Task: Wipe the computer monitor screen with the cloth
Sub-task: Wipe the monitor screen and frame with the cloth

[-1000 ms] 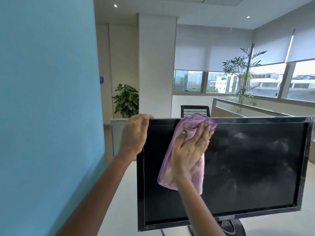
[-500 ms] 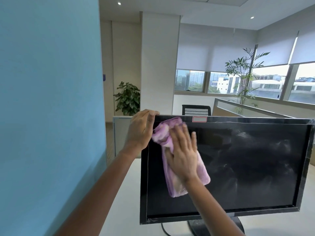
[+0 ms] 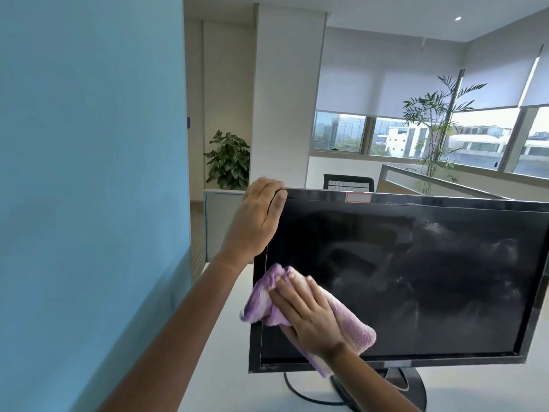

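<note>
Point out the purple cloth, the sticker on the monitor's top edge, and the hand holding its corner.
purple cloth [image 3: 353, 328]: head view, lower-right fold
sticker [image 3: 358, 198]: head view, pale middle
left hand [image 3: 255, 221]: head view, back of hand

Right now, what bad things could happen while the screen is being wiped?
1. The right hand presses the cloth at the lower left edge of the monitor; cloth hangs past the frame, so it might slip off.
2. Pushing hard could tip the monitor on its one stand, though the left hand grips the top corner.
3. The smudges on the right side might get missed.
</note>
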